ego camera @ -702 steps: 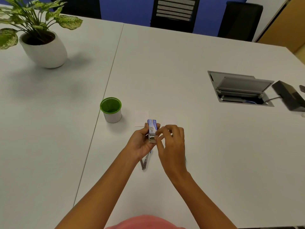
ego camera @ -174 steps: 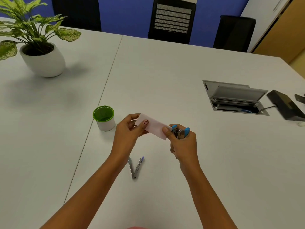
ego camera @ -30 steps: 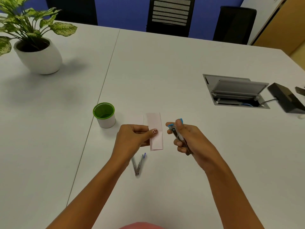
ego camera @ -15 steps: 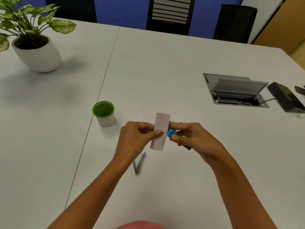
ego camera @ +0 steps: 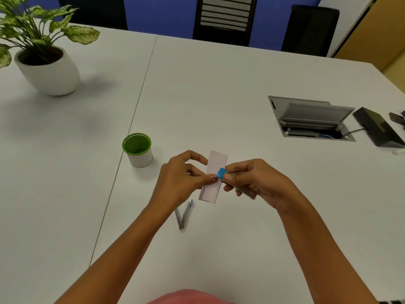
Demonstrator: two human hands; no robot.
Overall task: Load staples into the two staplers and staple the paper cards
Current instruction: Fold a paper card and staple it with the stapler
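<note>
My left hand [ego camera: 178,181] pinches a pale pink paper card [ego camera: 213,175] by its left edge and holds it upright above the table. My right hand [ego camera: 255,181] grips a small stapler with a blue tip [ego camera: 221,172]; the tip is over the card's right edge, close to my left thumb. A second stapler [ego camera: 183,215], metal with a purple tip, lies hinged open in a V on the table below my left hand.
A white cup with a green rim [ego camera: 137,149] stands left of my hands. A potted plant [ego camera: 43,60] sits far left. An open cable box [ego camera: 311,119] and a black device [ego camera: 377,130] are at the right. Chairs stand behind the table.
My right hand brought the blue-tipped stapler leftward from beside the card onto its right edge. The card tilted slightly and stayed in my left hand.
</note>
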